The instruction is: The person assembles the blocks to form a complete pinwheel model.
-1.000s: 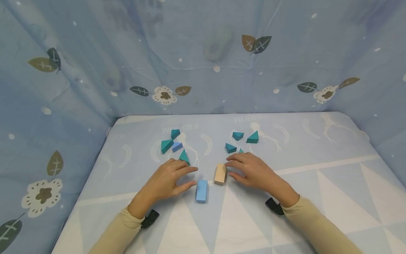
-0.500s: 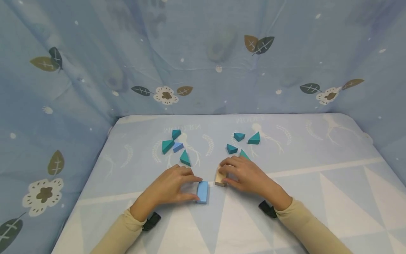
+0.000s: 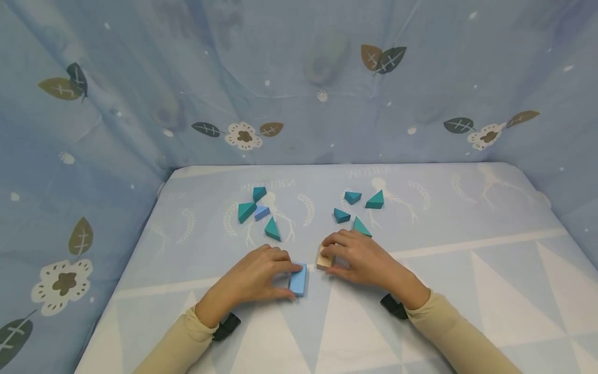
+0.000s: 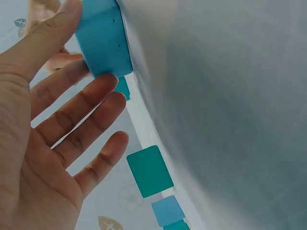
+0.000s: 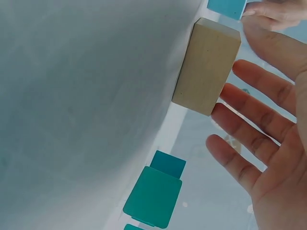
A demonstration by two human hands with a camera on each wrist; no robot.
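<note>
My left hand (image 3: 259,275) pinches a light blue rectangular block (image 3: 299,282) between thumb and fingers, at its two ends; the block (image 4: 105,40) shows at the top of the left wrist view. Just to the right, my right hand (image 3: 357,257) holds a plain wooden rectangular block (image 3: 324,258), thumb at its near end and fingertips at its far part. That wooden block (image 5: 207,67) appears tilted in the right wrist view, the fingertips along one side. Both blocks are at the table surface, a small gap between them.
Beyond the left hand lie teal triangular blocks (image 3: 273,229) and a small blue triangular block (image 3: 262,212). Several more teal triangular blocks (image 3: 375,200) lie beyond the right hand. A patterned cloth covers the table (image 3: 467,208); a blue curtain (image 3: 299,78) hangs behind it.
Both hands moved inward to the blocks. The left thumb and fingers came onto the blue block's ends, and the right fingers closed on the wooden block. The blocks stayed nearly in place.
</note>
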